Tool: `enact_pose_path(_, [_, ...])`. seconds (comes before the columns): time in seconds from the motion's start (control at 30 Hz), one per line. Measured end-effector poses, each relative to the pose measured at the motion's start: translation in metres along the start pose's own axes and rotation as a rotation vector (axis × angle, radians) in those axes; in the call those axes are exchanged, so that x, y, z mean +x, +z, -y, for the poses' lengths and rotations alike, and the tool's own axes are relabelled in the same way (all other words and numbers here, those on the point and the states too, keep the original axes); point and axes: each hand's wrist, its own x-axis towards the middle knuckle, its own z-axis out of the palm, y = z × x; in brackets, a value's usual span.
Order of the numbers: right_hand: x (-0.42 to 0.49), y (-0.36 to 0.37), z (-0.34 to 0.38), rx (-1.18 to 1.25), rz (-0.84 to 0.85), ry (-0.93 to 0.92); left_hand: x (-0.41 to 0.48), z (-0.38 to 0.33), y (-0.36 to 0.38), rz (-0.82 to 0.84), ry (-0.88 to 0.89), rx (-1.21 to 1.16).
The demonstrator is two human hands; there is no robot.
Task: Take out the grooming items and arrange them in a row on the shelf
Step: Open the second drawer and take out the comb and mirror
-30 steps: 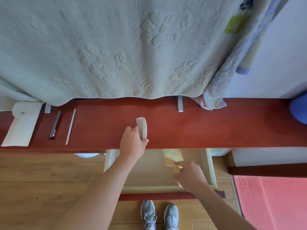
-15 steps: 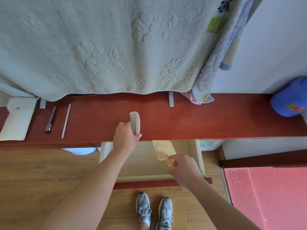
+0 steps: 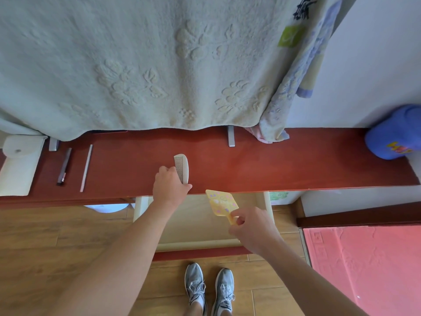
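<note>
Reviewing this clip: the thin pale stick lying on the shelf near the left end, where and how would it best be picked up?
The pale stick lies flat on the red shelf, running front to back, beside the dark pen but apart from it. Probably best pinched across its narrow width near the middle, coming straight down from above, fingers on its left and right sides. It is too thin and low for a grip from either end.
</note>
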Motion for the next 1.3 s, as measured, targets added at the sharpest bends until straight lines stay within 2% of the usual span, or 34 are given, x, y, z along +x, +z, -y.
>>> enact_pose_path(0.2, [0.005, -0.008, 0.008, -0.003, -0.013, -0.029, 0.003, -0.002, -0.001, 0.019, -0.023, 0.006])
enact_pose_path(0.37, [0.03, -0.007, 0.022, -0.091, -0.109, -0.046, 0.005, -0.002, -0.001, 0.038, -0.037, -0.016])
enact_pose_path(0.73, [0.095, 0.017, 0.034, -0.123, -0.232, -0.092, 0.008, 0.007, 0.004, 0.046, 0.094, -0.015])
enact_pose_path(0.87, [0.106, 0.022, 0.036, -0.131, -0.253, -0.099, 0.013, 0.011, 0.003, 0.065, 0.15, -0.001])
enact_pose_path(1.3, [0.126, 0.032, 0.038, -0.133, -0.283, -0.071, 0.015, 0.004, 0.001, 0.067, 0.117, 0.006])
